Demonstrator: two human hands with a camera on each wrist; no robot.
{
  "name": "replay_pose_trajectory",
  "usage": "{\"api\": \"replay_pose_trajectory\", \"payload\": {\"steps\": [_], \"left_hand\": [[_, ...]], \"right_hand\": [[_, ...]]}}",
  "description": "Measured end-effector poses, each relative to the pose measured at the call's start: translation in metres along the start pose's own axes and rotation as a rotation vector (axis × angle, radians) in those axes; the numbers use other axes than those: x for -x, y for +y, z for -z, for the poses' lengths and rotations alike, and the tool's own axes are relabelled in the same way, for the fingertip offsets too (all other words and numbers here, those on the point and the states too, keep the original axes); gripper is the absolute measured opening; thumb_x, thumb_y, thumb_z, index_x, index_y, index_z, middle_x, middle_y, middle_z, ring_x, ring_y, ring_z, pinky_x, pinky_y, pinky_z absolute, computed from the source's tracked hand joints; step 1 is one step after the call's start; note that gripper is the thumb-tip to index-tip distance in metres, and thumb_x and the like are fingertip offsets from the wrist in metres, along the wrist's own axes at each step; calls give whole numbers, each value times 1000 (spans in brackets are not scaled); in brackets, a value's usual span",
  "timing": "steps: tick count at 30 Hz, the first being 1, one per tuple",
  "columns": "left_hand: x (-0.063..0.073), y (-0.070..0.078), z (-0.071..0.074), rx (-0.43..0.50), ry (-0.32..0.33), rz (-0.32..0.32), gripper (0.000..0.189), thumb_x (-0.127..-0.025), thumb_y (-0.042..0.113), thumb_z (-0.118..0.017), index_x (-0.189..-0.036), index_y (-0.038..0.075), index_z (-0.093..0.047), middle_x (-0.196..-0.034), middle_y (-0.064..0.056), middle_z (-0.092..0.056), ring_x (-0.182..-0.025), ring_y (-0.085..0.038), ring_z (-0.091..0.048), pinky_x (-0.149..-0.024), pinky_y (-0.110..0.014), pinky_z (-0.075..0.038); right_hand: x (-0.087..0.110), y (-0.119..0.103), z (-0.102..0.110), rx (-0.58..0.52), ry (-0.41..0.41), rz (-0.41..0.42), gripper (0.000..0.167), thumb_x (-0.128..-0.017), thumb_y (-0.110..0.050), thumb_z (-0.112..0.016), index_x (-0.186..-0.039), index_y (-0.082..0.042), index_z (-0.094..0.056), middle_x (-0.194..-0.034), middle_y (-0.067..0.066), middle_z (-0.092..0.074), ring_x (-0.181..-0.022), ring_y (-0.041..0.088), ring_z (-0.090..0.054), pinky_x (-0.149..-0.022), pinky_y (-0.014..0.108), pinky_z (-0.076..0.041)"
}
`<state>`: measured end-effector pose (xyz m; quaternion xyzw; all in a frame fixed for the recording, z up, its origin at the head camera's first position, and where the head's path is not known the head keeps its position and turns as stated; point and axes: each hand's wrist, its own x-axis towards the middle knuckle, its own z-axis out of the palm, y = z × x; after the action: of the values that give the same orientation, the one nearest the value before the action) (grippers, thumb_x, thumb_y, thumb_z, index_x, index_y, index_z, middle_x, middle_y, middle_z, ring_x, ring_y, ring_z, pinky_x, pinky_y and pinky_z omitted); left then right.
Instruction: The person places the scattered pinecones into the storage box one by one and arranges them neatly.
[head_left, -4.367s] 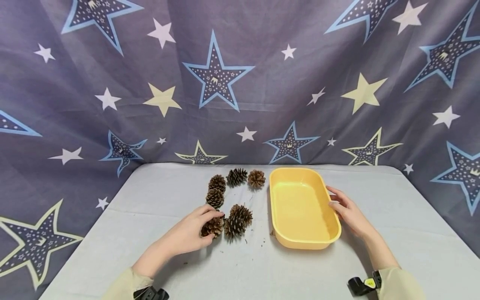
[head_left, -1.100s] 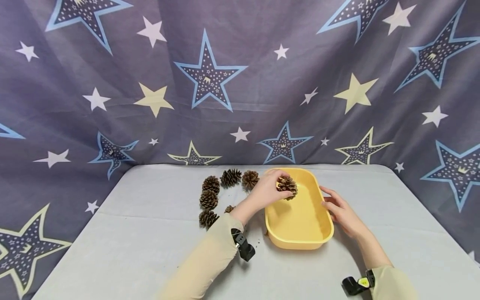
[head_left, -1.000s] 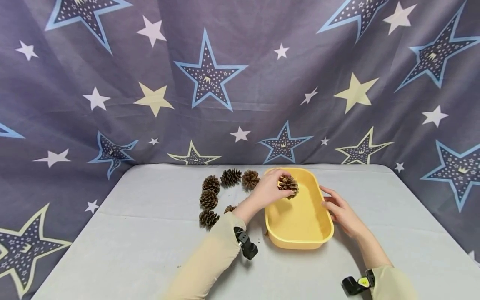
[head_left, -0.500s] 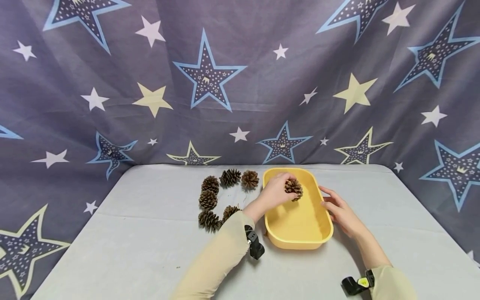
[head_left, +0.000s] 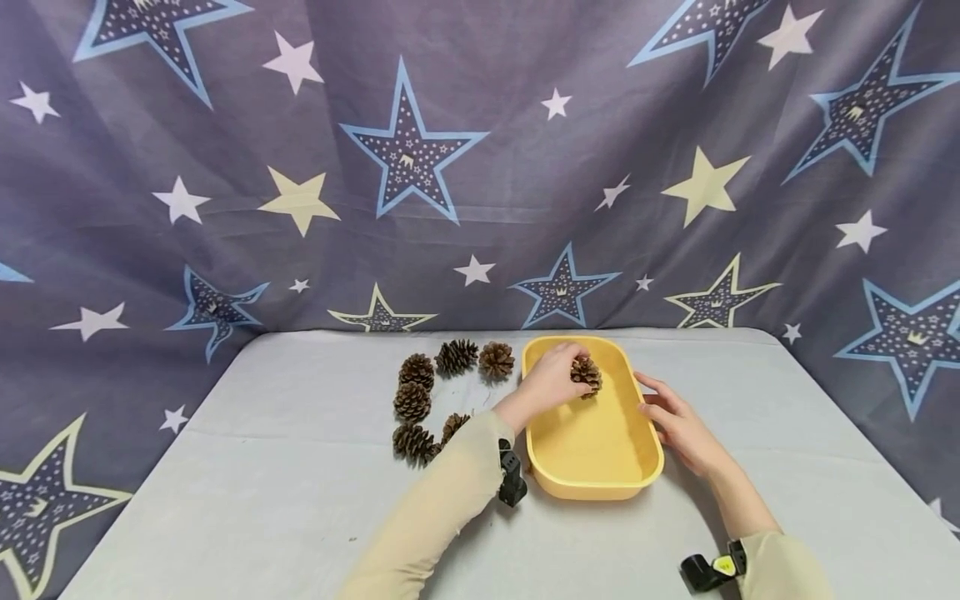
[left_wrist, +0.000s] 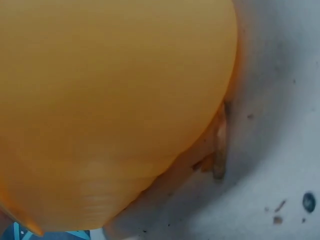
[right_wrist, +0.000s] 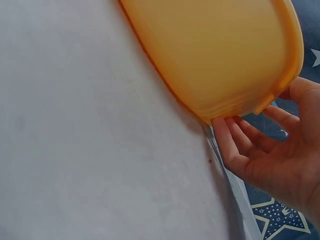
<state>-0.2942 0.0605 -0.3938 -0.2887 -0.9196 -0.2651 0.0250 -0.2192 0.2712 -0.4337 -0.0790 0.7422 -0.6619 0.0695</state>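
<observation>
My left hand (head_left: 553, 379) reaches over the near-left rim of the yellow plastic bin (head_left: 592, 454). Its thumb and fingers grip a brown pine cone (head_left: 587, 377) inside the bin, toward the far end. At the bin's right side my right hand (head_left: 682, 427) has its fingertips on the outer wall and its thumb by the rim. In the right wrist view, those fingers (right_wrist: 235, 140) lean lightly bent against the bin (right_wrist: 215, 60). The left wrist view is mostly the bin's outer wall (left_wrist: 110, 100), which hides the pine cone.
Left of the bin lie several more pine cones, including one at the back (head_left: 457, 357), one beside it (head_left: 497, 360) and one in front (head_left: 412, 442), partly behind the left sleeve (head_left: 442, 492). Small brown scraps (left_wrist: 220, 145) lie on the white cloth. A star-patterned curtain (head_left: 480, 167) hangs behind.
Earlier my left hand was at a pine cone among those on the left; it has since carried a cone into the bin and lowered it slightly. My right hand stays at the bin's side.
</observation>
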Motion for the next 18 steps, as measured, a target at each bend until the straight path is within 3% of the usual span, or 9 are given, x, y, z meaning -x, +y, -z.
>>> {"api": "replay_pose_trajectory", "payload": {"steps": [5,18], "left_hand": [[-3,0,0,-10,-20,19,57,-77,23,-71,-129,15,-49,-132,-2,-49,-120,-18,-47,-101,-30,-38],[-11,-3,-5,-24,-16,33,53,-77,21,-71,-125,14,-52,-126,-3,-53,-116,-18,-50,-100,-28,-38]], "right_hand": [[-1,1,0,4,11,6,54,-95,-10,-41,-143,-3,-19,-124,30,-37,-93,14,-59,-71,30,-54],[0,3,-1,3,10,13,55,-95,-13,-43,-144,-4,-19,-126,30,-37,-93,13,-58,-70,29,-54]]}}
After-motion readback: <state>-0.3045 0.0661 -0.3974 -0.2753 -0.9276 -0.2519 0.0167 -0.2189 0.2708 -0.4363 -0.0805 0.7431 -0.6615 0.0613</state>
